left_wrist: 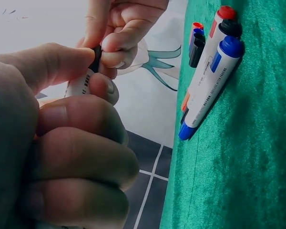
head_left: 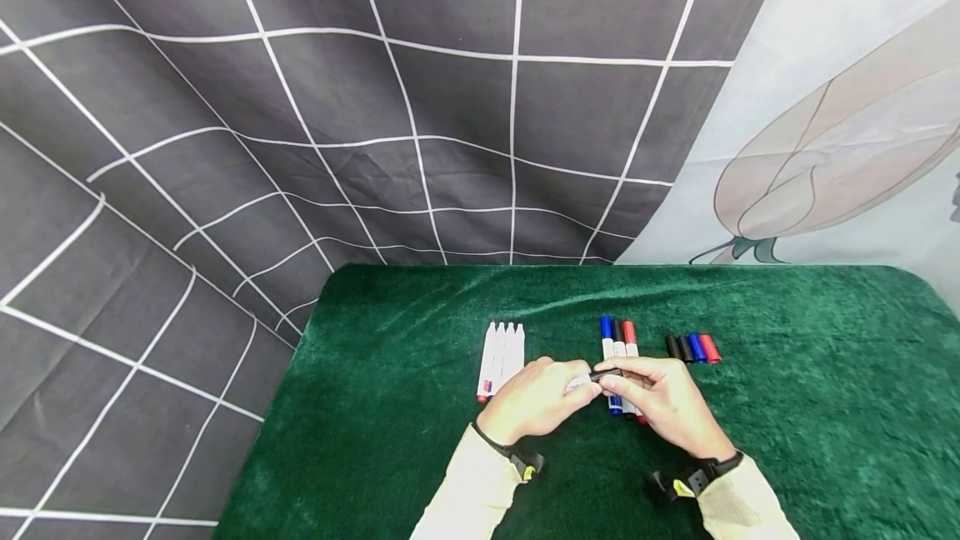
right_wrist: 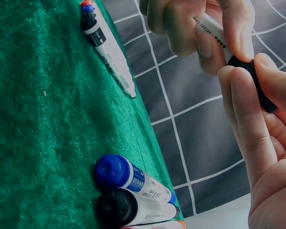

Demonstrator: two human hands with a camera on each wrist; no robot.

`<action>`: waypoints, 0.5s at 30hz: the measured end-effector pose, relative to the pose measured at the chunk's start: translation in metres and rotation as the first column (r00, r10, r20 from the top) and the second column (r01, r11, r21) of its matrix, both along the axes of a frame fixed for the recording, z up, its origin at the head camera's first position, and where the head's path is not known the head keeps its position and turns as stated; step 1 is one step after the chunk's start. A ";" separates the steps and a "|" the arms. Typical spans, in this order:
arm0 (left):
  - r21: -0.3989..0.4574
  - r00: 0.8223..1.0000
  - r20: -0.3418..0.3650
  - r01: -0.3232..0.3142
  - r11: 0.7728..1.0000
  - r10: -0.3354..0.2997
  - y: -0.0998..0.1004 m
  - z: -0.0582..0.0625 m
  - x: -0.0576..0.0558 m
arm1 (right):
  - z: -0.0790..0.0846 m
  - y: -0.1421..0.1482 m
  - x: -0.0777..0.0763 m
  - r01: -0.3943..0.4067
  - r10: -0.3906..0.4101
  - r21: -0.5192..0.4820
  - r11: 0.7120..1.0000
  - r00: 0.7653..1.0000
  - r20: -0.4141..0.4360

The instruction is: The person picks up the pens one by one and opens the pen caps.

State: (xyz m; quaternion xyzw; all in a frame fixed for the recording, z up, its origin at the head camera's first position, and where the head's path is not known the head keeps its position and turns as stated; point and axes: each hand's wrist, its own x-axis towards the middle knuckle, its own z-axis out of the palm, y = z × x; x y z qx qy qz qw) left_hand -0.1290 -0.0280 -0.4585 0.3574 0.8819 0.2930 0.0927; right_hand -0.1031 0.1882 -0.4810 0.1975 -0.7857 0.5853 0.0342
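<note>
Both hands meet over the cloth around one whiteboard marker with a white barrel [right_wrist: 213, 31] and a black cap [right_wrist: 258, 85]. My left hand [head_left: 534, 400] grips the barrel, its thumb and index finger close to the cap. The thumb and fingertips of my right hand [head_left: 667, 403] pinch the black cap at the other end. Cap and barrel are in line and touch; fingers cover part of the joint. Beneath the right hand lie three capped markers, a blue marker [left_wrist: 214, 81], a black one and a red one, side by side.
Left of the hands, several white markers [head_left: 501, 357] without caps lie in a row, tips away from me. A row of loose caps [head_left: 693, 347], black, blue and red, lies to the right. Green cloth [head_left: 817, 407] covers the table; a grey checked curtain [head_left: 450, 107] hangs behind.
</note>
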 end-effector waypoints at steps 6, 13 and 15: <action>0.006 1.000 -0.007 0.008 1.000 -0.008 0.000 0.000 0.000 | 0.000 0.001 0.000 -0.019 0.018 -0.014 1.000 1.000 -0.011; 0.016 1.000 -0.001 0.021 1.000 -0.021 0.000 -0.001 0.000 | 0.000 0.002 0.001 -0.019 0.019 0.000 1.000 0.999 -0.032; 0.018 1.000 0.002 0.025 1.000 -0.025 0.000 -0.001 0.000 | 0.001 0.002 0.001 -0.020 0.021 0.003 1.000 0.999 -0.044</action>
